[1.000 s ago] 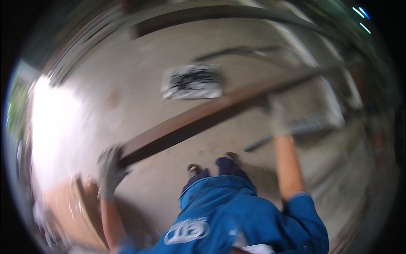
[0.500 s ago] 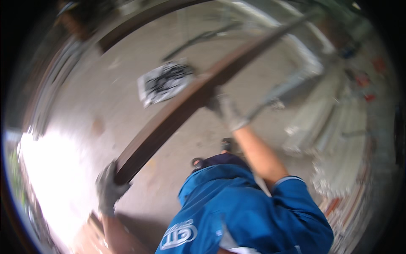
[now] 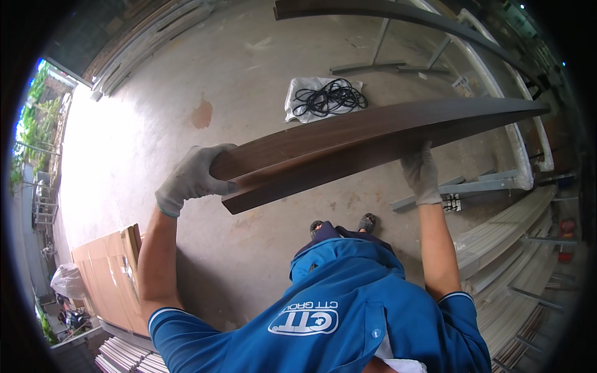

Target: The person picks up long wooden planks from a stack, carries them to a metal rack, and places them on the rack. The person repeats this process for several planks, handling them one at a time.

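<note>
Grey fabric gloves cover both hands. The left hand (image 3: 194, 179) grips the left end of a long brown plank (image 3: 367, 138), fingers over its far edge, thumb at its near face. The right hand (image 3: 421, 174) touches the plank's underside right of its middle; fingers partly hidden, so cannot tell how far they close. Plank is held up off the concrete floor (image 3: 143, 143), spanning left to right ahead of the blue shirt (image 3: 348, 304). Just beyond it, black cable (image 3: 329, 98) lies coiled on a white sack (image 3: 291, 107). Far right: a second dark beam (image 3: 373, 9), above grey metal bars (image 3: 367, 66). Near left: cardboard (image 3: 102, 273), upright or leaning, cannot tell. Near right: pale long strips (image 3: 504, 248), stacked.
</note>
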